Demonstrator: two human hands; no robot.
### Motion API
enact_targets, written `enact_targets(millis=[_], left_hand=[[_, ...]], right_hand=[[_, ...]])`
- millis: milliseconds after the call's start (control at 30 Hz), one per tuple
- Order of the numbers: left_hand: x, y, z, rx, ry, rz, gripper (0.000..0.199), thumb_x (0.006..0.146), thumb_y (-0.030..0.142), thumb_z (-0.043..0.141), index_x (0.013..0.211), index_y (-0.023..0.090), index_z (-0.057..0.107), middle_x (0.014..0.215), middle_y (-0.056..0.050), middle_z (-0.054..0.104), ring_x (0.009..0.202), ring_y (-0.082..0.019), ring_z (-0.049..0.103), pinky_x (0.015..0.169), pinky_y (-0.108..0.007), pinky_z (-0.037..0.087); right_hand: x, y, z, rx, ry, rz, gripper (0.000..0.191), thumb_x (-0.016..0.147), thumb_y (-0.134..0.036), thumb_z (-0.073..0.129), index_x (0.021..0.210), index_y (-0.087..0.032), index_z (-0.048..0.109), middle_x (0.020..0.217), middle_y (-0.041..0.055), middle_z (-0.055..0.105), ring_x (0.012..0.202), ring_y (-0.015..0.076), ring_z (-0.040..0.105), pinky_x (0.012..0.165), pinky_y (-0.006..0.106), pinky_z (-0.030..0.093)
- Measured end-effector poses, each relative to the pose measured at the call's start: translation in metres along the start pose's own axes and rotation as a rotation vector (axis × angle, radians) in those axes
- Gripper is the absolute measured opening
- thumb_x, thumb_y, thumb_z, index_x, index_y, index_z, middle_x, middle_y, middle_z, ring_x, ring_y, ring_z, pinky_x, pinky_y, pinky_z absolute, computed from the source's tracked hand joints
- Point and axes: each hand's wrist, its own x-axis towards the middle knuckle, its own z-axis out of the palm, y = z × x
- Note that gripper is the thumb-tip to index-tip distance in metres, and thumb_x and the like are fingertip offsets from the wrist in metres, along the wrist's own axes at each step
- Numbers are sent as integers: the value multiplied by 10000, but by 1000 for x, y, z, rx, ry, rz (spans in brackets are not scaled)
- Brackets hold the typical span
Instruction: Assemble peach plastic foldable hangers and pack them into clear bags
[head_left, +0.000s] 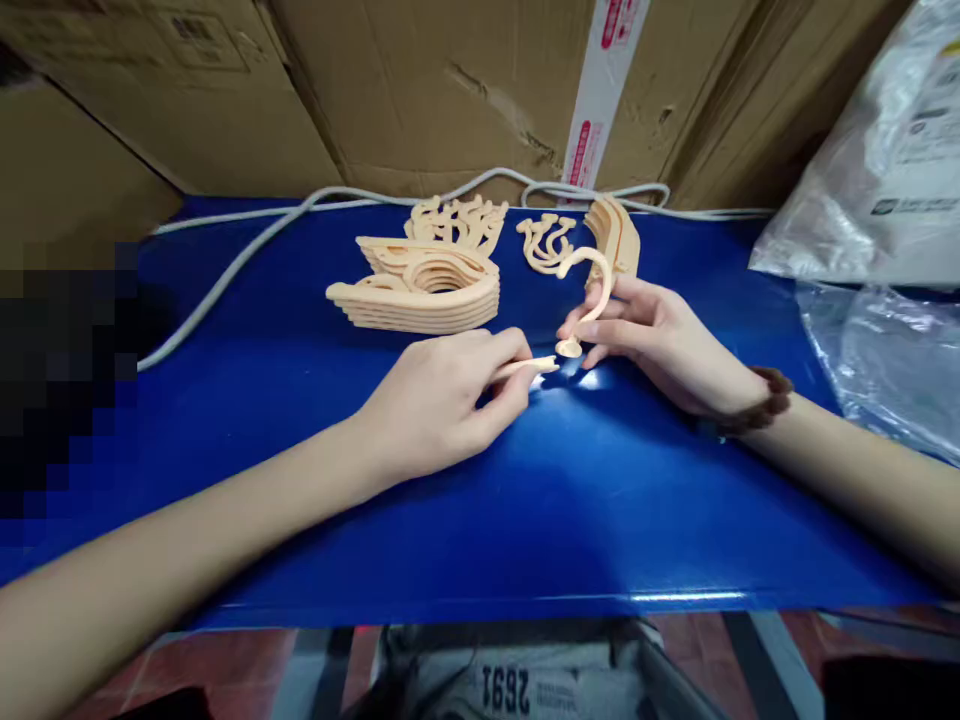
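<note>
My left hand is closed around a slim beige plastic piece; its notched tip sticks out to the right, and the rest is hidden in the fingers. A beige hanger hook is pinched upright in my right hand, its curve at the top and a round cup-like base at the bottom. The hook's base sits just beside the notched tip; whether they touch I cannot tell. Behind my left hand lies a stack of beige hanger arms. More hanger arms stand in a row behind my right hand.
Two piles of loose hooks, one on the left and one on the right, lie at the back of the blue table. A white cable runs along the cardboard boxes. Clear plastic bags lie at right.
</note>
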Motion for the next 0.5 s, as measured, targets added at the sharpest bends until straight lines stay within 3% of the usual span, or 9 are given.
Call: enact_targets(millis=[133,267,500], left_hand=[[0,3,0,-43,30,-52,154,956,267,502,882,174,600,725,40,595,637,-109,523,612,-244,330],[1,1,3,-57,-5,-45,109,980,267,488,991,183,556,770,43,620,642,-115,552,608,-248,341],[4,-4,4,-53,-71,12,169,1072,287,439,1130,158,531,972,-20,693,816,-156,659,727,-259,427]], right_hand=[[0,0,-2,-12,34,-1,291,763,-248,854,850,-202,580,884,10,763,807,147,723,648,233,576],[1,0,-3,20,62,16,337,726,-233,876,895,-218,585,882,-1,754,792,150,719,636,244,589],[1,-2,-6,67,59,59,596,708,-192,886,1217,-224,577,875,-42,708,752,117,702,671,239,611]])
